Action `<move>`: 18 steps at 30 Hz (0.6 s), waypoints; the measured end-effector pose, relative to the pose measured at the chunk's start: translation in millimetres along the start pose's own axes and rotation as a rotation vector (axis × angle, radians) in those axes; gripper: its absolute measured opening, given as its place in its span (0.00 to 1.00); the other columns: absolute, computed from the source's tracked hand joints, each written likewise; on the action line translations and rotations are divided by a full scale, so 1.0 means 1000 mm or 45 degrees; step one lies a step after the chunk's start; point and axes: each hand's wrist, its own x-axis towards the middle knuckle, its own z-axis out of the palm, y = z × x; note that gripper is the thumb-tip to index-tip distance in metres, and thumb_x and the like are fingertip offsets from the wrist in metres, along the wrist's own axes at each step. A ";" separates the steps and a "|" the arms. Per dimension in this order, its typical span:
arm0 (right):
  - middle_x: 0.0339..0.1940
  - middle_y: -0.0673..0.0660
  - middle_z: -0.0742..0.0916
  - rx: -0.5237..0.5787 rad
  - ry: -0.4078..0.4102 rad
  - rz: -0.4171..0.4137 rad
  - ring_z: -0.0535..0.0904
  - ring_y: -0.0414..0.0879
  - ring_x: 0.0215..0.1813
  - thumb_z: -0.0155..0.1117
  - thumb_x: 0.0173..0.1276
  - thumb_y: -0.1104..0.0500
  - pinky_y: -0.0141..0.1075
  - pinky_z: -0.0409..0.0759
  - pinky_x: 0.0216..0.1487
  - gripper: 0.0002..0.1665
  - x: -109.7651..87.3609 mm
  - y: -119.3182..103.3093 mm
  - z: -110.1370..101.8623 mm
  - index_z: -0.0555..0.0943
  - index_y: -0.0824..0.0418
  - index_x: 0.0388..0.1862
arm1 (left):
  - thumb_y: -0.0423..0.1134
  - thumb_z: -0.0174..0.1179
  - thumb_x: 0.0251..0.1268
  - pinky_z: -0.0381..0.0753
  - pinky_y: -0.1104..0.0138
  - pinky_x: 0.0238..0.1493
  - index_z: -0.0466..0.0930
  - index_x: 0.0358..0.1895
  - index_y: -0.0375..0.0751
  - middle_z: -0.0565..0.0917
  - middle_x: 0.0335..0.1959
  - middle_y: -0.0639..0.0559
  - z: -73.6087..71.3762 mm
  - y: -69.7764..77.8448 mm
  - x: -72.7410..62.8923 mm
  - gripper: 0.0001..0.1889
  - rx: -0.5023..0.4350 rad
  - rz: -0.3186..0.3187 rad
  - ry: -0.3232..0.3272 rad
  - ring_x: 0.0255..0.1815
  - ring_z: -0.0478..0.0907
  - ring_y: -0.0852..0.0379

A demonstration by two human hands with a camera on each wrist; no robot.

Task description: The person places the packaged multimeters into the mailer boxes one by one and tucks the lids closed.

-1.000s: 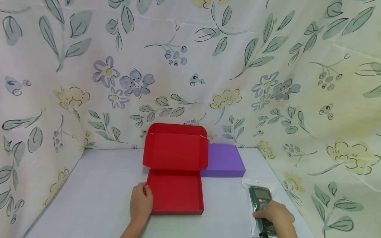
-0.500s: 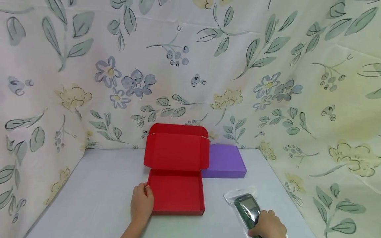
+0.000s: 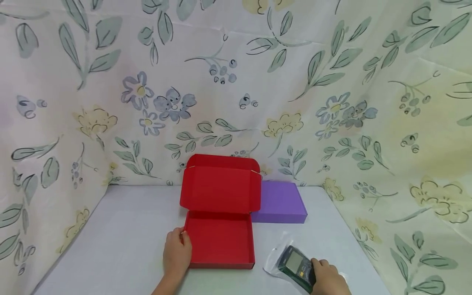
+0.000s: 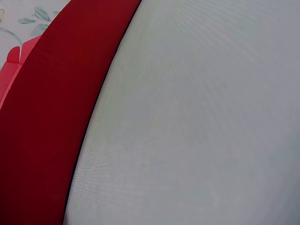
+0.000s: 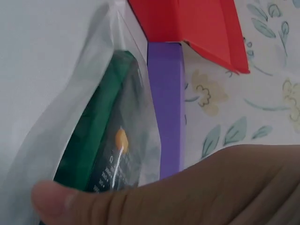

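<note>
An open red cardboard box (image 3: 221, 241) sits on the table, its lid raised at the back. My left hand (image 3: 177, 252) grips the left wall of that box; in the left wrist view the box's red side (image 4: 51, 117) shows but no fingers. A green multimeter (image 3: 296, 266) with a grey screen lies inside a clear plastic bag (image 3: 273, 258), right of the box. With my right hand (image 3: 328, 278) I hold its lower end, which is hidden under the hand. The right wrist view shows my thumb (image 5: 79, 204) across the bagged multimeter (image 5: 117, 131).
Behind the red box to the right lies a closed purple box (image 3: 280, 200). A white table (image 3: 121, 237) spreads around them. Floral cloth (image 3: 221, 98) hangs at the back and along both sides.
My right hand has brought the bagged multimeter leftward, nearer the red box, and its top end has turned left. My left hand stays on the box wall.
</note>
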 end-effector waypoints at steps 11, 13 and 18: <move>0.63 0.69 0.79 0.094 0.050 -0.237 0.66 0.78 0.67 0.92 0.25 0.44 0.81 0.52 0.62 0.69 0.006 -0.003 0.002 0.72 0.70 0.68 | 0.35 0.58 0.73 0.84 0.49 0.44 0.78 0.56 0.28 0.80 0.43 0.38 0.001 0.001 0.001 0.15 0.014 -0.038 -0.010 0.40 0.78 0.45; 0.61 0.69 0.80 0.109 0.057 -0.243 0.67 0.77 0.66 0.91 0.25 0.48 0.81 0.52 0.62 0.67 0.007 -0.005 0.002 0.72 0.71 0.67 | 0.35 0.58 0.73 0.84 0.49 0.44 0.78 0.56 0.28 0.80 0.44 0.38 0.001 0.001 0.001 0.16 0.012 -0.039 -0.017 0.41 0.78 0.45; 0.56 0.65 0.82 0.147 0.042 -0.238 0.75 0.70 0.59 0.88 0.28 0.59 0.80 0.53 0.62 0.60 0.012 -0.008 0.003 0.72 0.70 0.66 | 0.35 0.58 0.73 0.84 0.49 0.44 0.78 0.56 0.28 0.80 0.44 0.38 0.001 0.001 0.000 0.16 0.005 -0.038 -0.015 0.41 0.78 0.45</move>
